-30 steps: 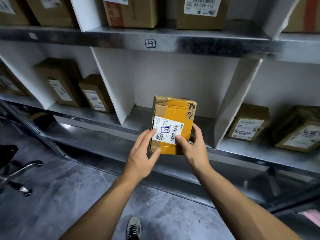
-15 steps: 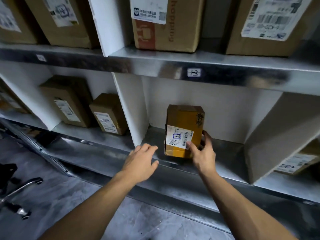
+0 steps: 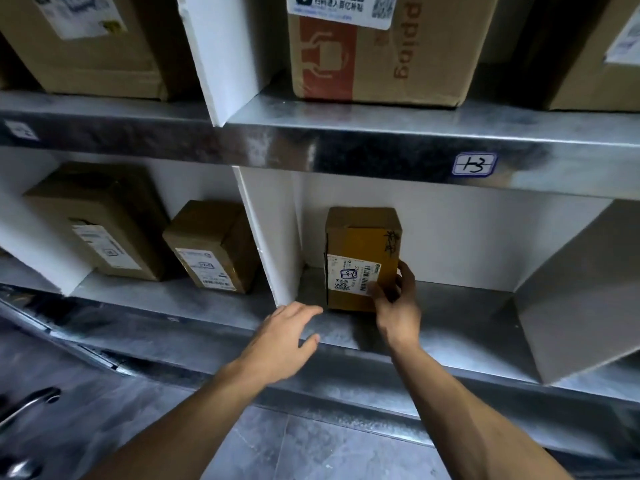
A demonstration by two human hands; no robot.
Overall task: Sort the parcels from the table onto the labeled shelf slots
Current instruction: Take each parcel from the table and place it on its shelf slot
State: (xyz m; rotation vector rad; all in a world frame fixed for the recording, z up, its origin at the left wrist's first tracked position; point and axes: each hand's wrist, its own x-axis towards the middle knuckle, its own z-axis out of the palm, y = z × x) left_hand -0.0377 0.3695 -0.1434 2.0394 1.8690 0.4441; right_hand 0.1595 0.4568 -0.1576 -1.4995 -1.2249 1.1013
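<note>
Your right hand grips the yellow-taped parcel at its lower right corner, thumb on the shipping label, fingers curled round the side. The parcel stands upright on the metal shelf, near the white divider, below the handwritten slot tag. Your left hand hovers before the shelf edge, fingers loosely extended, holding nothing. In the neighbouring slot stand a larger brown parcel and a smaller brown parcel.

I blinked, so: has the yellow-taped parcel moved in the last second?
Yes. The parcel went inward, past the shelf edge, and now stands in the slot beside the white divider.
</note>
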